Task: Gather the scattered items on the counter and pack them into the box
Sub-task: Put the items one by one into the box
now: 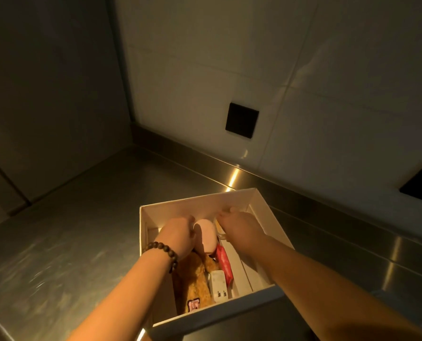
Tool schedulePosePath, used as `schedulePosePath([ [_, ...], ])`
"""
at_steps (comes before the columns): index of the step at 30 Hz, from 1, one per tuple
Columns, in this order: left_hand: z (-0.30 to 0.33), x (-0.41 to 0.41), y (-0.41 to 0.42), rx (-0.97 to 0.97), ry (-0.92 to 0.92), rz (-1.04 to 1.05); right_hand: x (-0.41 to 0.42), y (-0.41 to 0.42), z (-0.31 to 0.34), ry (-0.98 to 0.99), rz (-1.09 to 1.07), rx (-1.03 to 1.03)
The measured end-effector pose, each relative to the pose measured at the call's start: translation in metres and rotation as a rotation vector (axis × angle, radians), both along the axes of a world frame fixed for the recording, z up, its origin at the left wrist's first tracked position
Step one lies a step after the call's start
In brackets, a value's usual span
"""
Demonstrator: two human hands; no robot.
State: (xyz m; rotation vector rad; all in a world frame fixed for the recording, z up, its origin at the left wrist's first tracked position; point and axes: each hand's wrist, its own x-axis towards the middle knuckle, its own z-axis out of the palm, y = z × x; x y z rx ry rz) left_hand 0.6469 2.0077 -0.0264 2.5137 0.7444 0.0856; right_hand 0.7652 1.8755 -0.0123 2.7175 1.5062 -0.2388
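A white open box (pixel 261 205) stands on the steel counter near the front. Both my hands are inside it. My left hand (pixel 178 236), with a bead bracelet on the wrist, rests against a pink oval item (pixel 206 236). My right hand (pixel 239 226) is curled near the box's far wall, over something pale that I cannot make out. Lower in the box lie a furry orange plush (pixel 195 281), a red packet (pixel 224 263) and a white charger (pixel 219 284).
The steel counter (pixel 82 230) stretches left and right of the box. A tiled wall rises behind, with a black socket plate (pixel 241 120) and a second one (pixel 421 183) at the right edge. Dark cabinet panels stand at the left.
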Motion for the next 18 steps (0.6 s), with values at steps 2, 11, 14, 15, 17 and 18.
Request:
schedulePosePath([
  [2, -0.004, 0.001, 0.001, -0.003, -0.010, -0.003, 0.000, 0.001, -0.004, -0.006, -0.015, -0.062],
  [11, -0.012, 0.006, 0.004, 0.012, -0.011, -0.033, -0.007, -0.011, 0.001, 0.056, 0.014, -0.006],
  [14, -0.008, 0.006, 0.002, 0.025, -0.001, -0.058, -0.013, -0.024, 0.009, 0.136, -0.011, 0.109],
  [15, -0.006, 0.005, 0.001, 0.027, -0.005, -0.070, -0.016, -0.029, 0.011, 0.149, -0.029, 0.145],
  [17, 0.001, 0.003, -0.005, 0.017, -0.023, -0.106, -0.022, -0.041, 0.018, 0.157, -0.078, 0.217],
  [18, 0.006, 0.001, -0.009, 0.007, -0.031, -0.125, -0.025, -0.048, 0.024, 0.157, -0.094, 0.239],
])
